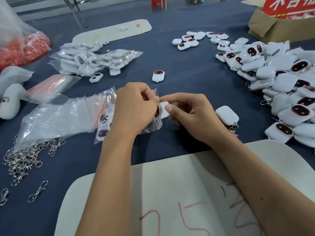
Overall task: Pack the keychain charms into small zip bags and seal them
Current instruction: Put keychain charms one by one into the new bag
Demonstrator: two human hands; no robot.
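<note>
Clearly, in the head view, the person works mid-table on the dark blue cloth (pixel 187 79). The left hand (pixel 134 108) pinches the mouth of a small zip bag (pixel 154 123), holding it open and steady, while the right hand (pixel 189 114) pinches a white keychain charm (pixel 164 109) and feeds it in; the charm looks partly inside. Both hands are close together, fingers curled on their items.

A loose heap of unpacked charms (pixel 276 79) lies within reach on the right, and one spare charm (pixel 227 114) sits just beside the right wrist, likely next in line. Filled bags (pixel 95 60) pile up at far left, and empty zip bags (pixel 56 114) lie by the left hand for quick pickup. Metal clasps (pixel 23 160) sit near left.
</note>
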